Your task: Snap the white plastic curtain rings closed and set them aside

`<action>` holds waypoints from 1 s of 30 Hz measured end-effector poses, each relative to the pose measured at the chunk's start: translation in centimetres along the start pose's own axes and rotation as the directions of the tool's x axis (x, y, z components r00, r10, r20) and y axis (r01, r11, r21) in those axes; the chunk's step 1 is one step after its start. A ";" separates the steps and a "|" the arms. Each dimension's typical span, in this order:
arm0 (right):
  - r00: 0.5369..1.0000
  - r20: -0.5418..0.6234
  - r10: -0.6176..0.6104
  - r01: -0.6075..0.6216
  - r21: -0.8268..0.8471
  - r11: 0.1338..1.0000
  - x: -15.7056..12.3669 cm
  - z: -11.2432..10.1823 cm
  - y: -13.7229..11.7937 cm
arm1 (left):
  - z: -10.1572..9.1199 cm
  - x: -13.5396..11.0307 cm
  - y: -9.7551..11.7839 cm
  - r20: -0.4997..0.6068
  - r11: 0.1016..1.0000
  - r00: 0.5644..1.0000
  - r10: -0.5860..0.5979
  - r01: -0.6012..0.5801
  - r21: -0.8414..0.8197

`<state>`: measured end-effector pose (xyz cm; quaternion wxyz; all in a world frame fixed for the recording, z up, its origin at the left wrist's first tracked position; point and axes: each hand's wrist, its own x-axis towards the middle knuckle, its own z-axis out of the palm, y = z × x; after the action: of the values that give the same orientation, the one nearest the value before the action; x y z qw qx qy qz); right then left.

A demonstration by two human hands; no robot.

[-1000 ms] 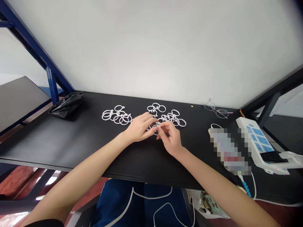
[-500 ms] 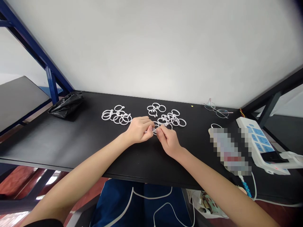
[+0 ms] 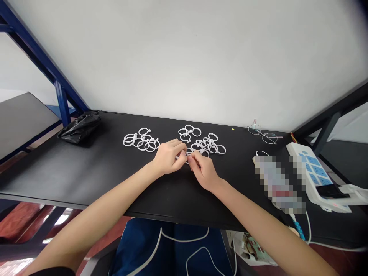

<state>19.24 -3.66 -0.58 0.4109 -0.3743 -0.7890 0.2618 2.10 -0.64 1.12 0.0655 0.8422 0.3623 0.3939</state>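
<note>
White plastic, a small ring point(image 3: 187, 155) sits at the centre of the frame, pinched between both hands: the left hand point(image 3: 169, 157) closes its grip on it from the left, the right hand point(image 3: 202, 168) from the right, fingertips meeting just above the table point(image 3: 94, 168). Just beyond lie a middle cluster of rings point(image 3: 205, 142) and, further left, a left cluster of rings point(image 3: 141, 140). The matte black surface carries a crumpled black bag point(image 3: 80, 127) at upper left, spectacles point(image 3: 264, 133) and a white power strip point(image 3: 317, 176) at right. A pale wall point(image 3: 184, 57) rises behind; a blue frame point(image 3: 43, 65) slants at left.
</note>
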 end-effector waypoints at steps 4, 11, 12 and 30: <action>1.000 0.025 0.017 -0.018 0.026 1.000 -0.1 0.0 0.0 | 0.1 0.0 0.0 0.045 0.976 0.992 -0.121 0.127 -0.175; 1.000 0.009 0.012 -0.012 0.035 0.999 0.0 0.0 -0.2 | 0.2 0.1 -0.1 0.066 0.961 0.987 -0.145 0.157 -0.228; 1.000 0.008 0.007 -0.007 0.036 0.999 0.0 0.0 -0.2 | 0.2 0.1 -0.1 0.071 0.962 0.988 -0.135 0.148 -0.231; 0.999 0.018 0.038 -0.039 0.029 0.999 0.0 -0.2 0.1 | 0.6 0.1 0.1 0.050 0.968 0.990 -0.134 0.142 -0.206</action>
<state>19.42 -3.54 -0.57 0.4045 -0.3811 -0.7812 0.2844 2.61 -0.55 0.82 0.1873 0.8103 0.3754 0.4091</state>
